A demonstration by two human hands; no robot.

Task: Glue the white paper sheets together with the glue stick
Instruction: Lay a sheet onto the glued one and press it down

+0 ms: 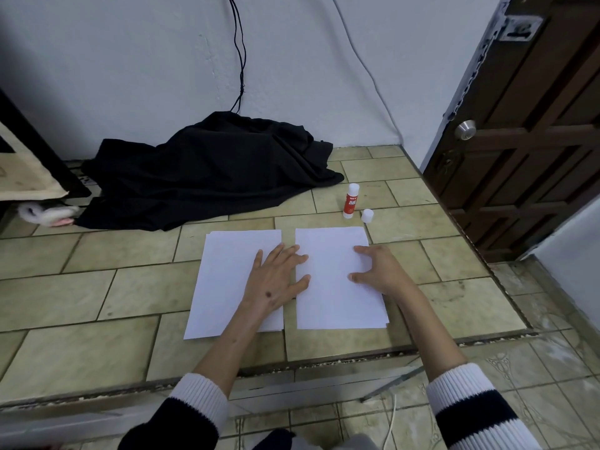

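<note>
Both hands lay flat with fingers spread, holding nothing: the left hand (276, 280) rested palm-down on the left paper stack (227, 280), its fingertips reaching across the narrow gap onto the near edge of the right paper stack (334, 287), while the right hand (376, 271) pressed its thumb and fingertips onto that stack's right side. Judging by this, the hands were steadying or smoothing the right-hand sheets, perhaps pressing a glued pair together or squaring them up; whether glue was already on the paper could not be told. The two stacks sat side by side on the tiled surface (97, 287), close but not touching, each with its long axis running away from the person, short edges near and far. Slightly offset edges at the corners suggested several sheets in each. Just beyond the right stack's far right corner the glue stick (350, 201) stood upright, long axis vertical, uncapped end up, with its white cap (367, 216) set down just beside it, apart from it. That placement probably kept it within easy reach of the right hand. Farther back a black cloth (207, 170) lay heaped against the wall (130, 60).
</note>
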